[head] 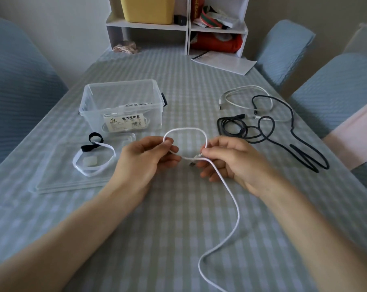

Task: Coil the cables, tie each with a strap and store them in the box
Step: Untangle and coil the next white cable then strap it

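Note:
A white cable [234, 204] forms one small loop between my hands above the checked table. My left hand [145, 160] pinches the left side of the loop. My right hand [226, 160] pinches the loop's right side near the plug, and the rest of the cable trails toward me. The clear storage box [89, 98] stands open at the back left with white coiled cables inside. Black and white straps [94, 152] lie on the clear lid [51, 182] in front of it. Loose black cables [294, 131] and another white cable [244, 89] lie at the right.
Blue padded chairs [336, 91] flank the table on both sides. A white shelf unit [178, 26] with a yellow bin stands at the far end, and white papers [226, 62] lie before it. A pink cloth [355, 135] hangs at the right edge.

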A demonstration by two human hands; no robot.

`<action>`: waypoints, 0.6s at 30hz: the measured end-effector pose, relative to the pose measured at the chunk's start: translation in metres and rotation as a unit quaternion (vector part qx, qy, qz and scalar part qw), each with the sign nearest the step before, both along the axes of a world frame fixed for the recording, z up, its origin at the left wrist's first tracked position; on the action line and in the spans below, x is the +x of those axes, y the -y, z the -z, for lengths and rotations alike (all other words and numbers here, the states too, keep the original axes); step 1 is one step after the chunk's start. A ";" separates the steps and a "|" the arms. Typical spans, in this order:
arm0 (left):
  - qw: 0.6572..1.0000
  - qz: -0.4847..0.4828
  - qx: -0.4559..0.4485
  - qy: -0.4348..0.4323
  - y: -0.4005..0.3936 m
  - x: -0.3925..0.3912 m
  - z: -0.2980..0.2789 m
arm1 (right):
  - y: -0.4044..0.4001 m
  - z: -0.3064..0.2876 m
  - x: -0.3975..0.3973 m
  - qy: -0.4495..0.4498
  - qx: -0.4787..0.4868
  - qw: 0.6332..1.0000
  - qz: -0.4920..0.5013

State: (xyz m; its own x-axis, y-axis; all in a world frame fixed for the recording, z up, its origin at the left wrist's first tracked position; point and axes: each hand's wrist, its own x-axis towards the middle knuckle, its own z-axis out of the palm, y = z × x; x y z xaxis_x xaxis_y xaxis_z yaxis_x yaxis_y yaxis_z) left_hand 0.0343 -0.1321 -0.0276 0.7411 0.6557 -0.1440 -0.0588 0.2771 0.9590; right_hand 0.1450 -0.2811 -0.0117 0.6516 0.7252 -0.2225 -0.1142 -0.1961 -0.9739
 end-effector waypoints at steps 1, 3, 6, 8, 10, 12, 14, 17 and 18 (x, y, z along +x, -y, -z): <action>1.000 -0.009 -0.023 0.006 -0.002 0.000 -0.001 | 0.001 0.001 0.000 0.010 -0.003 1.000 -0.021; 0.998 -0.011 -0.056 0.018 -0.003 0.001 -0.001 | 0.002 0.002 -0.003 0.029 -0.009 0.997 -0.067; 0.997 -0.001 -0.074 0.025 -0.004 -0.002 -0.002 | -0.002 0.006 -0.009 0.069 -0.005 0.994 -0.088; 0.999 0.013 -0.049 0.012 -0.002 -0.004 -0.002 | -0.005 0.008 -0.010 0.066 -0.001 0.996 -0.060; 0.995 0.025 0.085 -0.035 0.000 -0.006 0.000 | -0.006 0.010 -0.009 0.057 0.008 0.998 -0.040; 0.967 0.053 0.239 -0.068 0.003 -0.008 0.003 | -0.005 0.008 -0.009 0.053 0.015 0.998 -0.035; 0.942 0.087 0.316 -0.073 0.006 -0.009 0.005 | -0.005 0.007 -0.010 0.045 0.021 0.998 -0.041; 0.957 0.073 0.269 -0.075 0.005 -0.007 0.006 | -0.002 0.004 -0.008 0.030 0.000 0.998 -0.052; 0.968 0.050 0.237 -0.070 0.002 -0.007 0.005 | 0.000 0.003 -0.006 0.022 -0.017 0.998 -0.055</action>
